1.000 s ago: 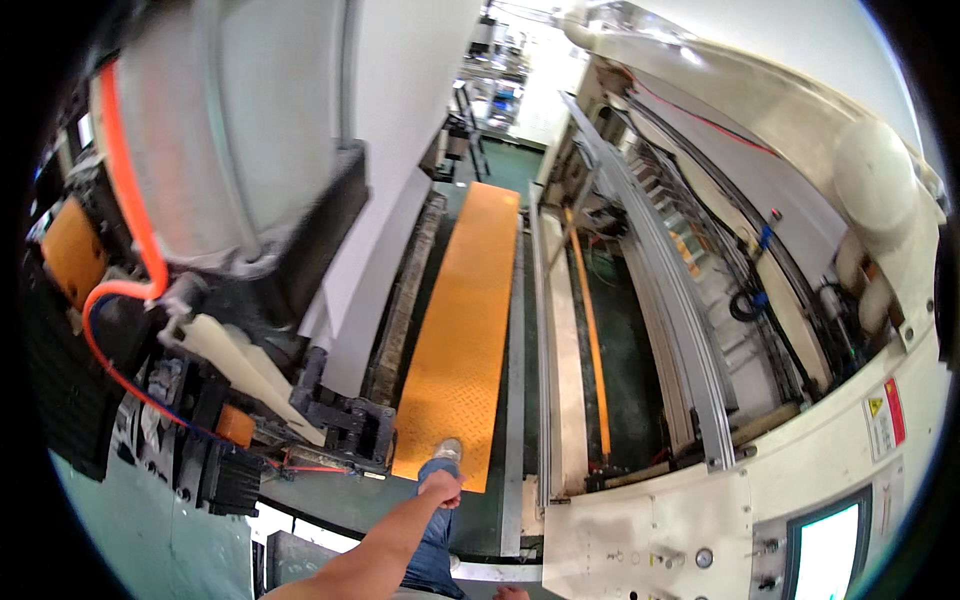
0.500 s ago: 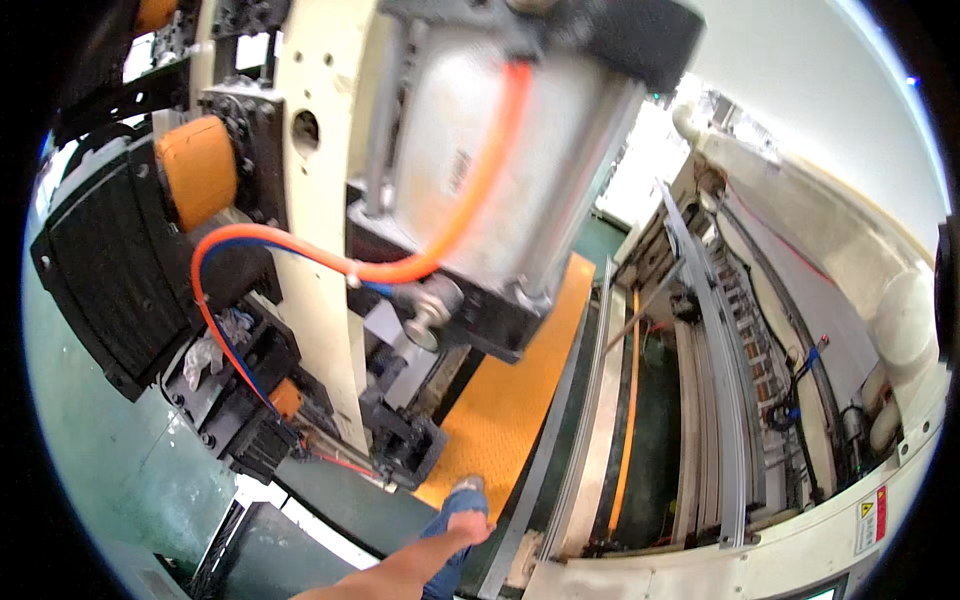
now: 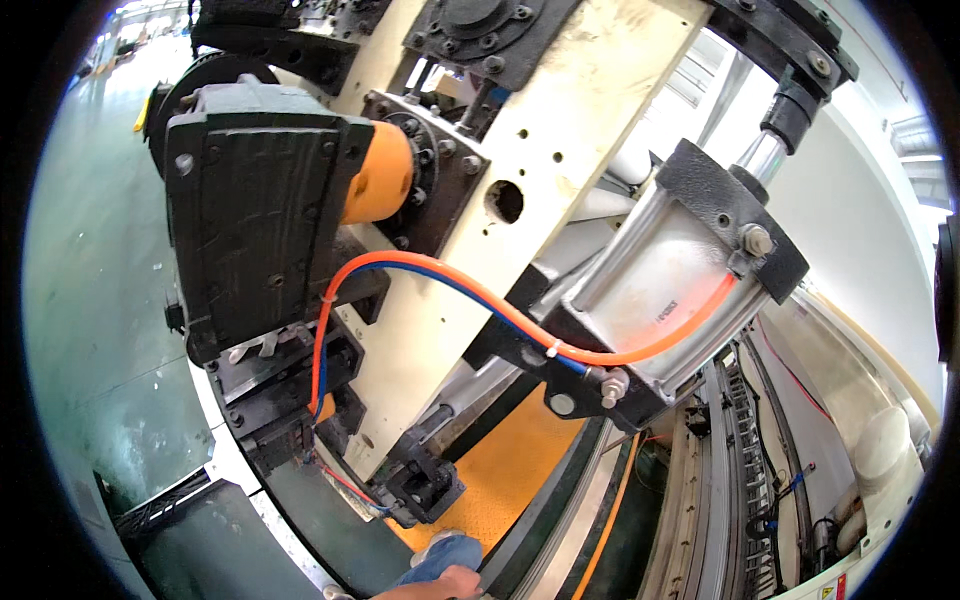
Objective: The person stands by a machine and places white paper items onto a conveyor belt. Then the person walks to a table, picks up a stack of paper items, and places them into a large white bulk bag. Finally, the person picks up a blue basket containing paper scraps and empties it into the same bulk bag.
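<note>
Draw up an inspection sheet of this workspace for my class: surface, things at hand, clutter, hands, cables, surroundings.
Surface: orange tread-plate walkway, partly hidden by machinery; green floor at left.
Things at hand: blue jeans and a pale shoe, nearest the hand.
Clutter: crumpled pale scrap below the black housing.
Hands: left hand beside the jeans, contact unclear, nothing seen in it; right hand out of view.
Cables: orange hose and blue hose run together to the silver cylinder.
Surroundings: cream slanted beam with a round hole, between housing and cylinder.
</note>
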Demonstrator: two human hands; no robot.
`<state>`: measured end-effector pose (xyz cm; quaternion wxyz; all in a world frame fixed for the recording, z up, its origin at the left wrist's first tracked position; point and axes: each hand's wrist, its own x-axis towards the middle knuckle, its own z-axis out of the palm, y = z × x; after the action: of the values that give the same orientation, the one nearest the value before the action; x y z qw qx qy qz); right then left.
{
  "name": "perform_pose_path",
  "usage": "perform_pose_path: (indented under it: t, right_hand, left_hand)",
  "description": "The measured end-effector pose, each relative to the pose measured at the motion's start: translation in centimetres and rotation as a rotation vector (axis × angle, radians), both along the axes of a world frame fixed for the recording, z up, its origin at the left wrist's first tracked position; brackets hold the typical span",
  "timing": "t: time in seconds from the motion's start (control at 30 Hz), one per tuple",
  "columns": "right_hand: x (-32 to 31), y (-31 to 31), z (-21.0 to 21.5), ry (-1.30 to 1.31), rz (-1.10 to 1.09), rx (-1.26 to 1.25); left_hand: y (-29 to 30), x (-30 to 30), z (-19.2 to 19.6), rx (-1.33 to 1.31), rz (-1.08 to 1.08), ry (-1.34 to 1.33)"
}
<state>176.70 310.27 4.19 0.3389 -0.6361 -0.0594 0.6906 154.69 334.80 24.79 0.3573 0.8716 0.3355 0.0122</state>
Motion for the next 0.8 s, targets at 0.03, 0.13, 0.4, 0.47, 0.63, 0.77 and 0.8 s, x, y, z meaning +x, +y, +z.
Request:
perform_pose_path:
  t: [0.03, 0.13, 0.4, 0.47, 0.63, 0.77, 0.8]
  right_hand:
    - [2.7, -0.4, 0.5, 0.260, -0.038, 0.129]
    - [-4.9, 6.3, 6.7, -0.464, 0.355, 0.113]
    - [-7.8, 2.1, 11.7, -0.431, 0.152, 0.069]
    - [-8.0, -1.5, 9.9, -0.618, 0.238, 0.095]
    - [-10.7, -9.5, 6.3, -0.578, -0.035, -0.089]
    - [-13.4, -14.0, 5.1, -0.372, -0.397, -0.256]
    - [-13.7, -14.8, 5.0, -0.350, -0.474, -0.260]
  left_hand:
    - [-0.4, 1.7, 0.6, -0.042, -0.098, -0.038]
    - [1.5, -0.2, -4.9, -0.159, -0.153, 0.023]
    - [0.0, 2.3, -1.4, -0.055, -0.134, 0.002]
    - [0.3, 2.9, -0.6, -0.148, -0.186, 0.007]
    - [1.4, 2.8, -3.9, -0.159, -0.179, 0.098]
    - [2.8, 4.5, -5.7, -0.216, -0.469, 0.165]
    - [3.1, 5.9, -6.3, -0.245, -0.505, 0.182]
